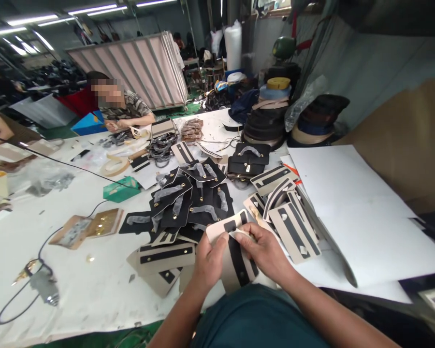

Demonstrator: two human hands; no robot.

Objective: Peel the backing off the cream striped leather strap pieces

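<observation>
My left hand [209, 258] is closed on the edge of a beige bag panel [217, 230] with black strips, thumb on its face. My right hand [264, 250] is closed at the panel's other side, its thumb and fingertips pinched over the black patch. A small pale bit shows between the two thumbs; I cannot make out what it is. The panel tilts toward me, its lower part close to my body. Just beyond my hands lies a heap of black bag flaps [174, 213] with plastic-wrapped handles. Right of my hands are stacked more beige panels [293, 232].
Beige panels with black strips [166, 254] lie at the left. Farther left are a cardboard box [105, 223] with metal fittings, a green box [121, 188] and a corded grey tool [45, 287]. A black handbag [248, 160] stands behind; a co-worker [125, 106] sits across the table.
</observation>
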